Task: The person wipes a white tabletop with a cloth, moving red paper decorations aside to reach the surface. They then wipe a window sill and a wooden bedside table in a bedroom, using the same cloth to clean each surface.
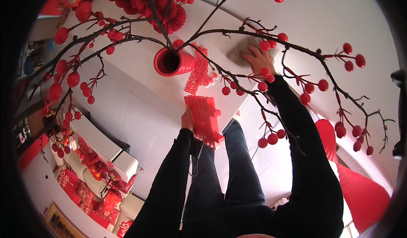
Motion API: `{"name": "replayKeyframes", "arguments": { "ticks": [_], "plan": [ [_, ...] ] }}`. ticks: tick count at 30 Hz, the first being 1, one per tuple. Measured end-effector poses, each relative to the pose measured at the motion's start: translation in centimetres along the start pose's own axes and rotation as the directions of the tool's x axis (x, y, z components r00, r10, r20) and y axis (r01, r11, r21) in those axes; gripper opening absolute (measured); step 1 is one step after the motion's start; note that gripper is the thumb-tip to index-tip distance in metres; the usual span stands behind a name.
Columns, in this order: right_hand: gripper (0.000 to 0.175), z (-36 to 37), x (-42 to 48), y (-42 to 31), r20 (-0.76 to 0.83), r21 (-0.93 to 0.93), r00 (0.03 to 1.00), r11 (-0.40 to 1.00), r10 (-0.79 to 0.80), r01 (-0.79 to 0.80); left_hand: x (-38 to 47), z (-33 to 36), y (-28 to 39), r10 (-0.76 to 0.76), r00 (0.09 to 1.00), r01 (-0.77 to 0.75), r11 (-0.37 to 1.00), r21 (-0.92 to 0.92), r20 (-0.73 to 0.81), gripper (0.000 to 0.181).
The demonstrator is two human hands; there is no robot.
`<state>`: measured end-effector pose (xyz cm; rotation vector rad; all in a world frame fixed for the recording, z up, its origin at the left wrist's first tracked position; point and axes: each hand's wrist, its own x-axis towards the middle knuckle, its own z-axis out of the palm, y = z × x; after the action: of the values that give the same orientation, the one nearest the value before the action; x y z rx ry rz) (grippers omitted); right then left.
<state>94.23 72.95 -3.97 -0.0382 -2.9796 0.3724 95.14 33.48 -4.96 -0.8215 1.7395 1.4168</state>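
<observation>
My left hand (187, 119) grips a thick red cut-out ornament (203, 115) by its side, held out in front of the cabinet's near end. My right hand (260, 59) lies on a grey-brown cloth (237, 52), pressing it against the white cabinet top (219, 24) near the wall; the cloth looks blurred. Left of the cloth, a red ribbed vase (187, 63) stands with dark branches bearing red berries. Beside the vase lies a red openwork double-happiness ornament (199, 67), with a small red-and-white object (210, 79) against it.
Berry branches (235, 79) arch wide and cross in front of my right forearm. Red paper flowers (168, 15) sit farther along the cabinet. Tiled floor (127, 101) runs to the left, towards a white table (98, 139) and a sofa (127, 204) with red cushions. Red fabric (359, 193) stands at right.
</observation>
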Motion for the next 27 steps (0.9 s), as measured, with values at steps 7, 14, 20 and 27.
{"name": "replayKeyframes", "arguments": {
  "ticks": [7, 14, 20, 27],
  "plan": [
    [0.049, -10.7, -16.3, 1.6, 0.210, 0.343, 0.834, 0.761, 0.510, -0.551, 0.6, 0.3, -0.2, -0.015, 1.000, 0.015, 1.000, -0.015, 0.001, 0.078],
    [0.065, -8.7, 0.8, -1.7, -0.094, 0.337, 0.992, 0.941, 0.079, -0.043, 0.9, -0.1, -0.1, -0.028, 1.000, 0.028, 0.999, 0.029, 0.003, 0.081],
    [0.058, 1.7, 9.6, -3.3, 0.075, 0.011, 0.986, 0.989, 0.147, -0.148, 1.1, 0.1, -0.6, -0.035, 0.999, 0.037, 0.996, -0.083, 0.018, 0.085],
    [0.042, 0.5, -9.9, -7.5, 0.027, -0.085, 0.982, 0.979, 0.186, -0.184, 0.1, 0.3, 0.5, -0.051, 0.999, 0.053, 0.995, -0.087, 0.017, 0.085]
  ]
}}
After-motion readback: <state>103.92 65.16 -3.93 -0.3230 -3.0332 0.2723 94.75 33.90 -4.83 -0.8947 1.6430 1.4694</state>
